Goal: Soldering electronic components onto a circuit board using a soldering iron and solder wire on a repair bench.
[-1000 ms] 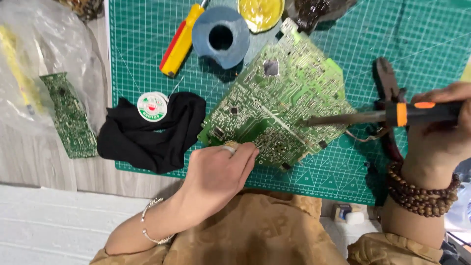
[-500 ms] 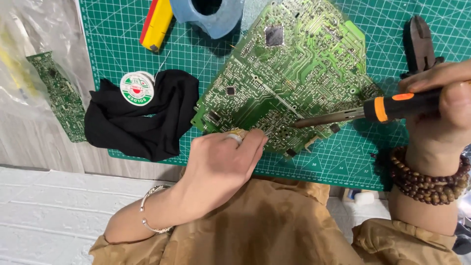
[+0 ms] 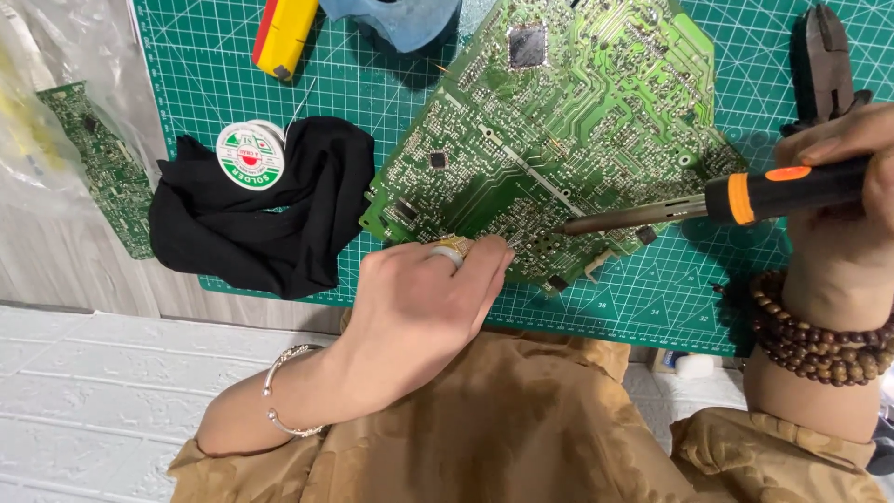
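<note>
A green mat (image 3: 279, 102) fills the upper frame; on it, at centre, the circuit board (image 3: 559, 140) is pinned at its lower edge by the curled left hand (image 3: 419, 307). At right, the right hand (image 3: 838, 200) is closed round a soldering iron (image 3: 708, 205), tip on the board. A slip could scorch nearby fingers. A clear bag (image 3: 56, 102), upper left, holds a smaller board (image 3: 102, 168).

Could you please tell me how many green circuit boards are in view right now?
2. The large green circuit board lies on the green cutting mat, under both hands. The narrow green circuit board lies off the mat at far left, beside clear plastic that could hide more.
</note>
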